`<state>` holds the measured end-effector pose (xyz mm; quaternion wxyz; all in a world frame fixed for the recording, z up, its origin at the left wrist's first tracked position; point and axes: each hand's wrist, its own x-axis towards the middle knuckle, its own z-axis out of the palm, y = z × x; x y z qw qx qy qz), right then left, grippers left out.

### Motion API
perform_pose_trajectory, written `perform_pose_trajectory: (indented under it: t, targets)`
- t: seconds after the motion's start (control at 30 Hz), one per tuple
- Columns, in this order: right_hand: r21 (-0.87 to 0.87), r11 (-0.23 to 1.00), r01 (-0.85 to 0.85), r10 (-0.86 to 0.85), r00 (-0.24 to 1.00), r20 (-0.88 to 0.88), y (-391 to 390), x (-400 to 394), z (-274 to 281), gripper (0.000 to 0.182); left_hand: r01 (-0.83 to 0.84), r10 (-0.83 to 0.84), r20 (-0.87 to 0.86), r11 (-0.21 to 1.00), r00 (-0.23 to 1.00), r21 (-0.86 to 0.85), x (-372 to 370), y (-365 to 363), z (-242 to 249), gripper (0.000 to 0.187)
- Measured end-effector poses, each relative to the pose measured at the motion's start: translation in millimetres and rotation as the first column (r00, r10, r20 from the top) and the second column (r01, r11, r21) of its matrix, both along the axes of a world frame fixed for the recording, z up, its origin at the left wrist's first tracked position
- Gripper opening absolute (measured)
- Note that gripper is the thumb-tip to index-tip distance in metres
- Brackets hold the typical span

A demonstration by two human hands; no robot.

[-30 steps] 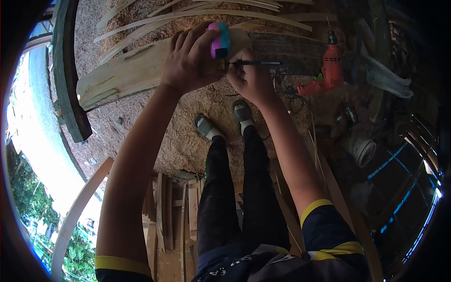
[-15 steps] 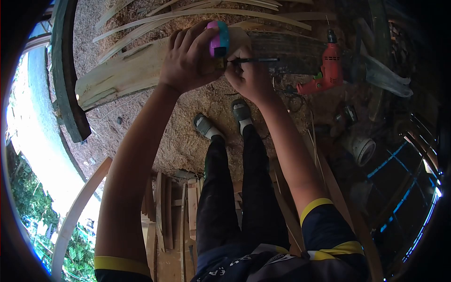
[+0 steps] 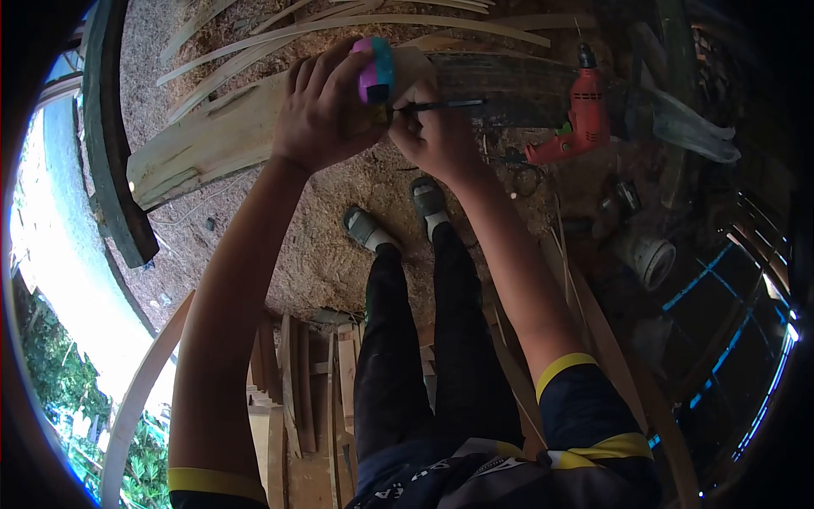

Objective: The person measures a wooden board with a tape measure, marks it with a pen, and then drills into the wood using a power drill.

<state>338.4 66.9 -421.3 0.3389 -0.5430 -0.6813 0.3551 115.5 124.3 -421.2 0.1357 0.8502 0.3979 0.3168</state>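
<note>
My left hand (image 3: 322, 114) is closed around a pink and turquoise tape measure (image 3: 374, 68), above a pale wooden plank (image 3: 208, 136). A short bit of yellow blade shows below the case, close to my right hand. My right hand (image 3: 437, 140) pinches a dark, slim pen (image 3: 441, 104), which points left toward that blade. Both hands are side by side at the plank's near edge. Where the pen tip meets the wood is hidden by my fingers.
A red power drill (image 3: 585, 119) rests on the dark beam (image 3: 517, 81) to the right, its cable near the floor. Thin curved wood strips (image 3: 356, 21) lie beyond the plank. A clear plastic bag (image 3: 691, 127) and a white bucket (image 3: 655, 261) are at right. Shavings cover the floor.
The whole view has shifted slightly, so the hands and plank appear a little further left. Both hands keep the same hold on the tape measure and the pen.
</note>
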Motion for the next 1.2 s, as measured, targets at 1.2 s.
perform_pose_trajectory:
  t: [1.2]
  targets:
    - [0.021, 0.999, -0.040, 0.041, 0.998, -0.051, 4.1, 3.0, -1.7, 0.021, -0.004, 0.004, -0.015, 1.000, 1.000, -0.017, -1.4, -1.6, -0.6, 0.109]
